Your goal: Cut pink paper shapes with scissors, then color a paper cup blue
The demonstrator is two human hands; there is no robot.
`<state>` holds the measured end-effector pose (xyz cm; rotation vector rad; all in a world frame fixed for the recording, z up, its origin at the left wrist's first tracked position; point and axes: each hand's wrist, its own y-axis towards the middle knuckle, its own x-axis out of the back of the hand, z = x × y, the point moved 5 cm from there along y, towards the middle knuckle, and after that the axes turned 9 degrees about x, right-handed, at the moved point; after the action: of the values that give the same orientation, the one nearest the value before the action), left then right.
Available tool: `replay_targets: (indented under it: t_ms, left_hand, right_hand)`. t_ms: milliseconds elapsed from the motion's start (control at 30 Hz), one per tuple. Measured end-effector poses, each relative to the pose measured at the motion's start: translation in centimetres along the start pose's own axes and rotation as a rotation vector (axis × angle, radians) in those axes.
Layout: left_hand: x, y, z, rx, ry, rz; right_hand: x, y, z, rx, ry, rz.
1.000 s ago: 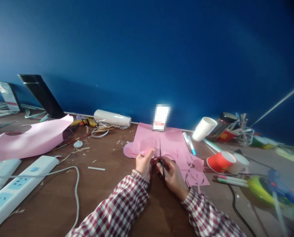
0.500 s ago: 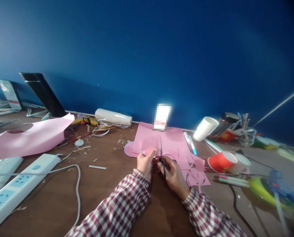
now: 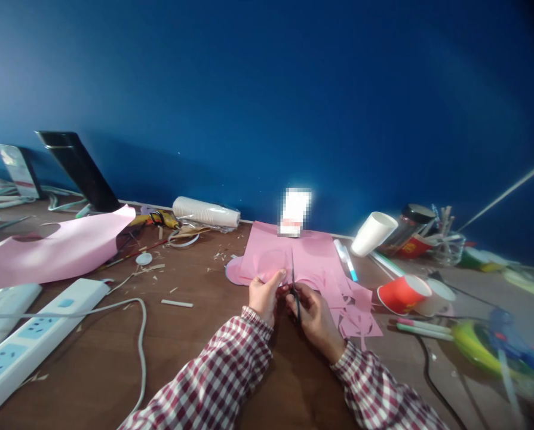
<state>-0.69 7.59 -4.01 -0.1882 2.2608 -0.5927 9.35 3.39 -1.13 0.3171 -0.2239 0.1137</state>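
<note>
- Head view: the left hand (image 3: 261, 297) is in the lower middle of the frame, with its thumb and fingers pinching a thin pink paper piece (image 3: 270, 261).
- The right hand (image 3: 318, 318) is just beside it, curled around dark scissors (image 3: 297, 306) that point up the frame.
- The hands are very close, but I cannot tell if they touch.
- Behind them, at the middle, a big pink sheet (image 3: 314, 240) lies flat on the brown table (image 3: 204, 358).
- Pink paper scraps (image 3: 361, 309) lie right of the right hand.
- At the right, a red paper cup (image 3: 393, 296) is tipped over.
- At the lower left is a white power strip (image 3: 47, 334).
- A curved pink sheet lies above it, at the left edge.
</note>
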Motion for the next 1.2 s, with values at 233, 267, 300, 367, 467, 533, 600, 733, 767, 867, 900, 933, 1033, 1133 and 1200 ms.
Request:
replay_targets:
  t_ms: [233,267,300,367,467,533,600,733,767,867,900,933,1033,1133,1200]
  left_hand:
    - [-0.06,-0.1,-0.11,0.007,-0.011,-0.01]
    - [-0.02,-0.09,-0.08,0.013,-0.012,-0.013]
    - [0.01,-0.07,-0.05,0.017,-0.013,-0.014]
    - [0.03,-0.04,0.0,0.017,-0.014,-0.007]
    - [0.02,-0.01,0.08,0.014,-0.001,-0.002]
    - [0.01,-0.02,0.11,0.016,0.012,-0.008]
    - [0.0,-0.06,0.07,0.014,0.013,-0.017]
    - [-0.01,-0.07,-0.03,0.003,-0.002,-0.024]
    - [-0.02,-0.05,-0.03,0.003,-0.004,-0.019]
    - [0.0,0.02,0.03,0.002,0.001,-0.006]
    - [0.01,0.02,0.05,0.001,0.0,-0.005]
    - [0.03,0.01,0.06,0.0,-0.001,-0.007]
    - [0.01,-0.1,0.07,0.001,0.002,-0.007]
    - [-0.07,-0.19,0.03,0.002,0.012,-0.005]
    - [-0.11,-0.19,0.03,0.005,0.013,-0.003]
  right_hand:
    - [0.04,-0.05,-0.15,0.012,-0.02,0.003]
    - [0.04,-0.06,-0.13,0.013,-0.021,0.005]
    - [0.03,-0.07,-0.12,0.013,-0.02,0.006]
    - [0.02,-0.08,-0.08,0.012,-0.016,0.006]
    - [-0.03,-0.02,0.07,0.016,-0.011,0.007]
    - [-0.06,0.03,0.17,0.015,-0.014,0.009]
    - [-0.07,0.07,0.22,0.013,-0.015,0.01]
    - [-0.01,0.09,0.18,0.019,0.003,-0.004]
    - [-0.02,0.07,0.15,0.017,0.008,-0.003]
    - [-0.06,0.03,0.09,0.012,0.014,-0.003]
    - [-0.07,0.02,0.09,0.011,0.016,-0.005]
    - [-0.08,0.02,0.1,0.009,0.019,-0.006]
    - [-0.07,0.04,0.13,0.008,0.024,-0.009]
    - [0.0,0.04,0.07,0.015,0.013,-0.009]
    - [0.04,0.01,-0.04,0.011,-0.002,-0.007]
